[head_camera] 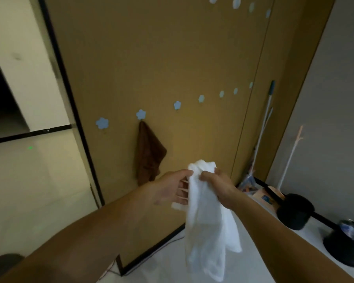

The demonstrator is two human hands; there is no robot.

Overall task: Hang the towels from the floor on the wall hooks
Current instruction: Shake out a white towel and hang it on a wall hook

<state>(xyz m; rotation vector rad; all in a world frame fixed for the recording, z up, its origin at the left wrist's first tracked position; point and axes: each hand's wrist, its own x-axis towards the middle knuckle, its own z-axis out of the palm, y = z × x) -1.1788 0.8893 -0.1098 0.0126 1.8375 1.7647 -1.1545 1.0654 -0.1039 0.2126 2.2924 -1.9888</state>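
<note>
The right hand (219, 184) is gripping the white towel's (204, 221) bunched top, and the left hand (172, 188) is pinching its edge just beside it. The towel is hanging lengthwise downward. The nearest free flower hook (177, 105) is sitting above, slightly left, beside the hung brown towel (149, 154).

Nothing legible is showing in this view. The orange box (261, 194) on the floor by the wall is carrying a small blue label (266, 199), and the black bin (343, 250) is holding something printed blue and white (353, 229); both are blurring past reading.
</note>
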